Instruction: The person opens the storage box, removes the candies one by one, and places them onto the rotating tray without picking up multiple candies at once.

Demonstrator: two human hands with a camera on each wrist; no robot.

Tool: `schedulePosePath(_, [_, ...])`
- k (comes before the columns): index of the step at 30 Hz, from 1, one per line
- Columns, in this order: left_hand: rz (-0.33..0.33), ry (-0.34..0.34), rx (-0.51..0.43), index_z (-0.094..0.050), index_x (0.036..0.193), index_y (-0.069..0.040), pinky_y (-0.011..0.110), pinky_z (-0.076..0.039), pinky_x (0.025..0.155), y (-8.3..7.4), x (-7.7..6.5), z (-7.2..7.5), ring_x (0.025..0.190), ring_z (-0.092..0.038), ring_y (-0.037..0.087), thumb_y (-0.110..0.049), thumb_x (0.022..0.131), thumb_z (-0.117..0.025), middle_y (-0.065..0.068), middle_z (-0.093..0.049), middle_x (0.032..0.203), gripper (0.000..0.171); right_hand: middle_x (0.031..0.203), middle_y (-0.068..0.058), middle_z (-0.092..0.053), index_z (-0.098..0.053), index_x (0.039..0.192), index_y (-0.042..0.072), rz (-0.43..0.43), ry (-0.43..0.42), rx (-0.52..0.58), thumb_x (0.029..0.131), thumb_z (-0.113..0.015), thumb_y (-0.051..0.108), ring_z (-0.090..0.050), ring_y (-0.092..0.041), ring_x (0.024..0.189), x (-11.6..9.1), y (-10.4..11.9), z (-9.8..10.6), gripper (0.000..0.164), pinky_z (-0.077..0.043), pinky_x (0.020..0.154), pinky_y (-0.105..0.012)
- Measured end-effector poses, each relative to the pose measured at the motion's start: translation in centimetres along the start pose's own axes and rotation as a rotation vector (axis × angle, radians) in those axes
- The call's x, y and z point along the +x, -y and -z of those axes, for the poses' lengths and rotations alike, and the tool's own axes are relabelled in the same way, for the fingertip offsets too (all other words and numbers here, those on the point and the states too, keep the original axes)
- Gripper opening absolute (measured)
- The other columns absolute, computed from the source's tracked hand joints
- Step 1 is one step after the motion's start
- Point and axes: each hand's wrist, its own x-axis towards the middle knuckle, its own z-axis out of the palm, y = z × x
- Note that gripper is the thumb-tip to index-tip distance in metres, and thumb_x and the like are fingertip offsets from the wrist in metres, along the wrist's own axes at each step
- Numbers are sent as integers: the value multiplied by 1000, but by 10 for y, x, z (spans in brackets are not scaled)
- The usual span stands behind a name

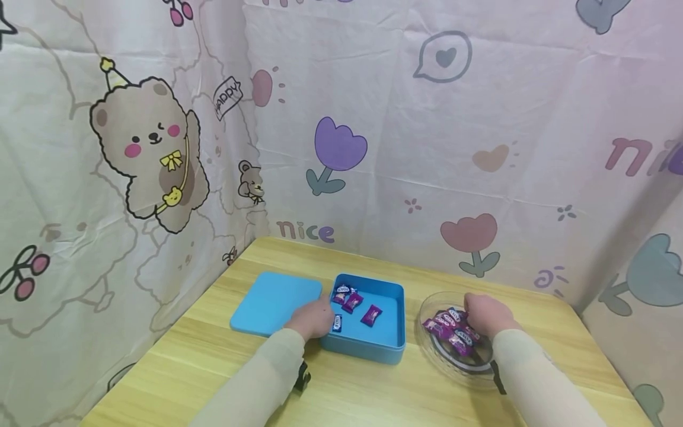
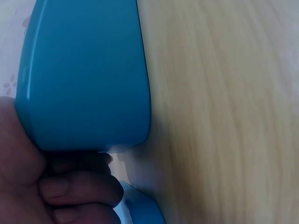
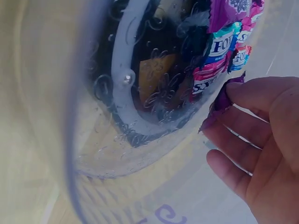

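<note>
A blue box without its lid stands on the table, several purple and blue wrapped candies inside it. My left hand grips its left wall near the front corner; in the left wrist view curled fingers lie against the box's side. To the right is a clear patterned plastic bowl, where more wrapped candies are piled. My right hand is over the bowl's far right side. The right wrist view shows it pinching a purple wrapped candy between thumb and fingers.
A flat blue lid lies left of the box, close to it. The wooden table ends at printed cloth hanging behind and along both sides. Each wrist carries a dark strap.
</note>
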Motion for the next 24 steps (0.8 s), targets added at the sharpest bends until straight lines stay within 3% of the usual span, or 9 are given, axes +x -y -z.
schedulePosePath(6, [-12, 1, -8, -36, 150, 8, 58, -44, 104, 0, 0, 1, 108, -56, 30, -21, 106, -41, 21, -52, 144, 54, 82, -6, -64, -63, 97, 7, -21, 13, 15, 89, -66, 6, -62, -27, 78, 5, -9, -5, 9, -54, 73, -55])
schedulePosePath(14, [-13, 0, -7, -36, 150, 8, 58, -43, 104, 0, 0, 0, 110, -57, 30, -21, 105, -42, 22, -52, 145, 54, 88, -8, -67, -64, 108, 4, -40, 15, 66, 89, -68, 9, -62, -26, 79, 9, -13, -10, 20, -54, 72, -53])
schedulePosePath(20, [-21, -2, 11, -38, 149, 8, 56, -44, 104, 0, 0, 0, 106, -57, 29, -21, 105, -42, 21, -55, 141, 52, 105, -18, -69, -63, 120, 1, -49, -22, 108, 90, -68, 11, -65, -36, 93, 8, -5, -6, 31, -52, 79, -59])
schedulePosePath(24, [-19, -2, 20, -38, 149, 8, 57, -44, 104, 0, 0, 1, 107, -58, 29, -21, 105, -43, 21, -55, 142, 53, 102, -15, -69, -64, 116, 2, 11, -81, 106, 89, -66, 11, -65, -33, 91, 9, 9, 1, 29, -52, 80, -59])
